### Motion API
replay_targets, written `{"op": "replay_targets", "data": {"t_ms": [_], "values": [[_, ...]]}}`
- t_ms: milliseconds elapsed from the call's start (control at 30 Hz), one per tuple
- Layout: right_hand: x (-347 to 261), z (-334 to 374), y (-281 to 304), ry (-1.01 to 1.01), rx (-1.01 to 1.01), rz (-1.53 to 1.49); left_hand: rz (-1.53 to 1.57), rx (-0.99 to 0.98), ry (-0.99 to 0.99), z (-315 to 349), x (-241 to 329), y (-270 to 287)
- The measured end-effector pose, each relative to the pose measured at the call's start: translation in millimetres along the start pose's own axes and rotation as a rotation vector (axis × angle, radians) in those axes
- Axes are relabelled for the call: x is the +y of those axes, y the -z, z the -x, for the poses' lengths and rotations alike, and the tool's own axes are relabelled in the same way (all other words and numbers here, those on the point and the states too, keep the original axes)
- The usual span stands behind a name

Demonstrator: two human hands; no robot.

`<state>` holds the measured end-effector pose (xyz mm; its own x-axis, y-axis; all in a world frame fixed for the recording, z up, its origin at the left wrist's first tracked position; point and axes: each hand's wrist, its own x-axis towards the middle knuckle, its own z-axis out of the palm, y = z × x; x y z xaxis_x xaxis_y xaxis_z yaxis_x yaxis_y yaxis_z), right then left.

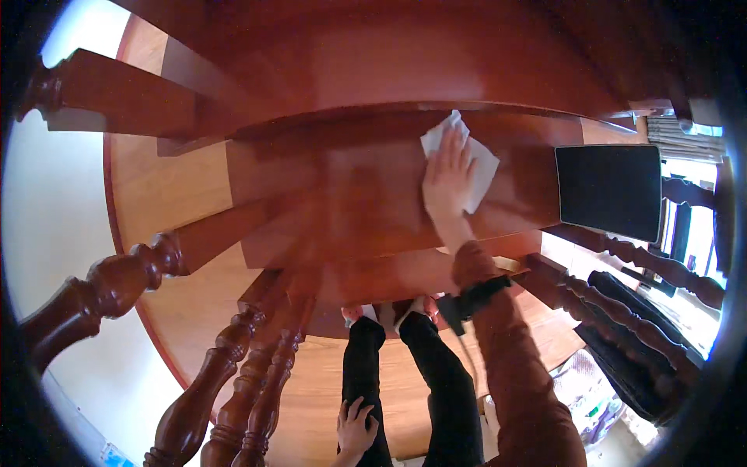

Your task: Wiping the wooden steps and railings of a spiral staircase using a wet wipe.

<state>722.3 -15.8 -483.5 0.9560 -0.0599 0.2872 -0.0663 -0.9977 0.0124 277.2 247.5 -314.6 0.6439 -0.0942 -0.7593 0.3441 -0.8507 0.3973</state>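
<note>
A white cloth (484, 173) lies against the reddish-brown stair tread (350, 175), right of the middle. My right hand (449, 175) holds it there, fingers long and pressed down over it, with cloth showing on both sides. From the lower right comes my right forearm in a rust-brown sleeve, a black strap-like device (475, 302) around it near the wrist. Low in the view, my left hand (357, 426) rests on my black-trousered leg (363, 373), its fingers apart and nothing in them.
Turned wooden balusters (128, 268) line the left side, and more balusters (622, 253) stand on the right. A black panel (608, 192) is beside the tread's right end. Higher steps (405, 54) rise ahead. My feet (359, 313) are on a lower step.
</note>
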Motion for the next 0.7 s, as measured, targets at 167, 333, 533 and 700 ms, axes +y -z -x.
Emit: {"op": "replay_targets", "data": {"t_ms": [167, 333, 533, 700], "values": [[-174, 44, 33, 0.18, -0.262, -0.304, 0.015, 0.059, -0.027, 0, -14, -8], [-161, 62, 37, 0.448, -0.277, -0.524, -0.032, 0.018, -0.01, -14, -20, -15], [-4, -12, 22, 0.062, -0.107, -0.162, -0.019, 0.086, 0.025, -12, -23, -30], [-90, 14, 26, 0.167, -0.187, -0.139, -0.105, 0.055, 0.022, -17, -26, -42]]}}
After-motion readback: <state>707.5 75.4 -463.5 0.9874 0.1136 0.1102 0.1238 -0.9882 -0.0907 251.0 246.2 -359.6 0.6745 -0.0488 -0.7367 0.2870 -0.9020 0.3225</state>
